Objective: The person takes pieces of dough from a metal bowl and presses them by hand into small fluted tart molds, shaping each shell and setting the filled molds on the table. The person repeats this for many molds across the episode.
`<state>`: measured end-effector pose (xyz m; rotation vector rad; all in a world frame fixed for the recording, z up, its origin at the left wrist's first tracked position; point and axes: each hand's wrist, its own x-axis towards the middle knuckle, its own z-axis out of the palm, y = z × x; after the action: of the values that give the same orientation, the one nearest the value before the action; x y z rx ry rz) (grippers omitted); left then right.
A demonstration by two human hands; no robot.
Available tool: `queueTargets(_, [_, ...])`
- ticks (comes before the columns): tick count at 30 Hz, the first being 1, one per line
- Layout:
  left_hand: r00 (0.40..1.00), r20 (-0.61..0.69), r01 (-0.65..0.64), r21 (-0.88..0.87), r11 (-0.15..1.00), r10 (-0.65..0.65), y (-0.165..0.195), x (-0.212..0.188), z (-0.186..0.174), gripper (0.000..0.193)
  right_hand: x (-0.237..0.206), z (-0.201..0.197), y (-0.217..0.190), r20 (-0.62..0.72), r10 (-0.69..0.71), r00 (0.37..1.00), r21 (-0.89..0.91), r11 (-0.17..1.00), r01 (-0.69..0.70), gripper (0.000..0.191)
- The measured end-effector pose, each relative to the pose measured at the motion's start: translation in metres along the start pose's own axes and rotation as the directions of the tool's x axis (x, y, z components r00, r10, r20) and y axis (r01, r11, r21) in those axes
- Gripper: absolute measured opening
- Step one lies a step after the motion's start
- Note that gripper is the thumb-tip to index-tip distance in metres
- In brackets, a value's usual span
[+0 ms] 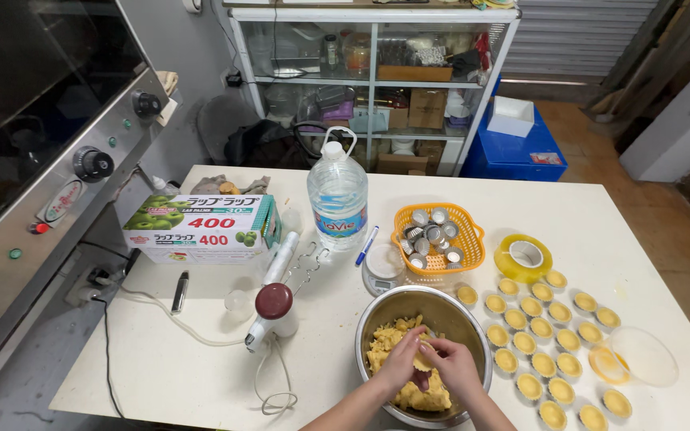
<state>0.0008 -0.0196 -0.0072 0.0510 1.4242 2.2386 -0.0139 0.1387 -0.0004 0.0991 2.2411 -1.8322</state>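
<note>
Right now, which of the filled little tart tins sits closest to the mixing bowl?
The tart tin touching the steel bowl's upper right rim, just below the orange basket; the others lie farther right.

We see a white worktop [201, 375] on a grey floor [33, 375], with a steel oven [33, 160] at its left. Behind it stands a white glass-fronted shelf unit [373, 80] beside a blue crate [513, 152]. Farther right, the floor turns wooden [640, 191] beneath a corrugated metal shutter [576, 40].
</note>
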Motion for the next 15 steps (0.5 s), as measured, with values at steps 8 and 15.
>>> queueTargets(8, [0.991,0.048,0.127,-0.045,0.991,-0.125,0.004,0.002,-0.012,0.058,0.003,0.008,-0.005,0.065,-0.092,0.994,-0.138,0.985,0.100,0.022])
queueTargets(15, [0.957,0.082,0.283,-0.065,0.957,-0.277,0.012,0.004,-0.022,0.060,0.008,0.013,-0.004,0.098,-0.293,0.951,-0.413,0.858,0.307,0.019])
